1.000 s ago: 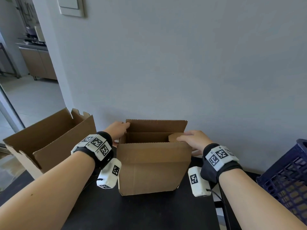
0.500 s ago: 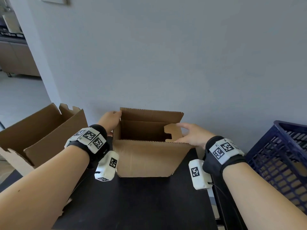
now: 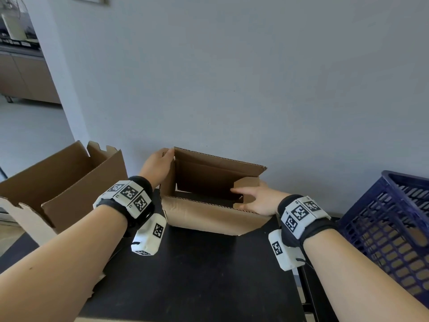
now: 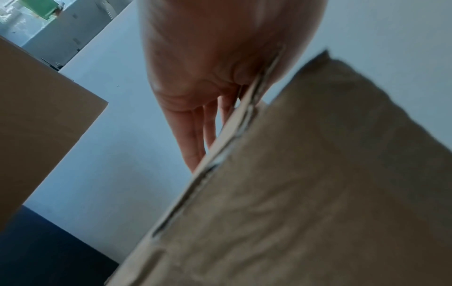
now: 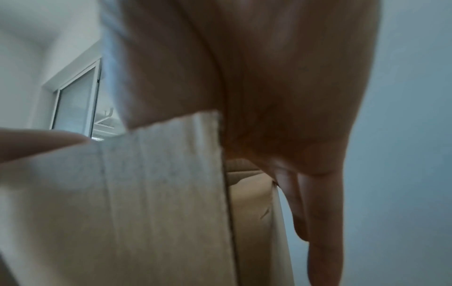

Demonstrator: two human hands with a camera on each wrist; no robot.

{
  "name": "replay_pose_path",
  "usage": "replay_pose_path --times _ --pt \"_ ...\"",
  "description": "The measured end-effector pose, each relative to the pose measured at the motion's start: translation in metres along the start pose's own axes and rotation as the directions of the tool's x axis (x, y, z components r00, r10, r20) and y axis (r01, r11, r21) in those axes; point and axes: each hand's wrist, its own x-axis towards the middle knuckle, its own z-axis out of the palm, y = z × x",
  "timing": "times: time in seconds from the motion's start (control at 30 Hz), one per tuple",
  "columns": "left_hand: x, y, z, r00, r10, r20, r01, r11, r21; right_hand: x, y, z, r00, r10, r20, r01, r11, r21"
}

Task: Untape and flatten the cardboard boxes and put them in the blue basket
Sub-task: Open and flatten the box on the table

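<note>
An open brown cardboard box (image 3: 209,214) stands on the black table (image 3: 197,275), skewed into a slanted shape with its far wall leaning right. My left hand (image 3: 157,166) holds its far left corner; in the left wrist view the box edge (image 4: 318,193) runs into the web of my hand (image 4: 208,67), with straight fingers along the outside. My right hand (image 3: 257,198) holds the right end, thumb (image 5: 36,143) on the near panel (image 5: 122,203) and fingers down the outer side. The blue basket (image 3: 394,217) stands at the right.
A second open cardboard box (image 3: 69,177) sits at the table's left end, close to my left forearm. A grey wall rises directly behind the boxes. The table's right edge runs between my right wrist and the basket.
The middle box has gone from square to skewed and lower. Both hands stayed on its ends. The view has swung right, so more of the blue basket shows.
</note>
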Motion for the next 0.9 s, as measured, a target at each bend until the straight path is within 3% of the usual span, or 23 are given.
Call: replay_pose_path --times 0.2,0.33,0.5,0.63,0.7,0.77,0.83,0.9 --pt "0.002 -0.001 -0.002 1.000 0.023 -0.015 -0.023 1.000 0.005 -0.007 -0.012 -0.004 0.999 0.033 0.022 -0.030 0.993 -0.115" --pt "0.004 0.001 0.003 0.997 0.040 -0.062 -0.042 0.999 -0.030 -0.008 -0.012 -0.007 0.986 0.041 -0.159 -0.047 0.998 -0.034" --pt "0.004 0.003 0.008 0.995 0.057 -0.086 -0.062 0.997 -0.055 -0.014 -0.003 -0.012 0.872 0.184 -0.454 -0.086 0.970 0.228" --pt "0.005 0.010 0.016 0.996 0.072 -0.058 -0.074 0.996 -0.046 -0.010 0.011 -0.013 0.789 0.308 -0.532 -0.138 0.932 0.335" --pt "0.006 0.012 0.017 0.992 0.099 -0.082 -0.104 0.992 -0.065 -0.008 0.025 -0.012 0.782 0.357 -0.512 -0.110 0.886 0.450" --pt "0.007 0.012 0.015 0.989 0.122 -0.080 -0.128 0.989 -0.077 -0.005 0.046 -0.009 0.789 0.412 -0.456 -0.053 0.785 0.617" --pt "0.007 0.008 0.015 0.987 0.160 0.009 -0.159 0.987 -0.025 -0.002 0.064 -0.003 0.799 0.429 -0.421 -0.045 0.741 0.670" --pt "0.003 0.005 0.020 0.968 0.170 0.182 -0.184 0.981 0.059 0.000 0.072 0.004 0.832 0.430 -0.350 -0.104 0.741 0.664"
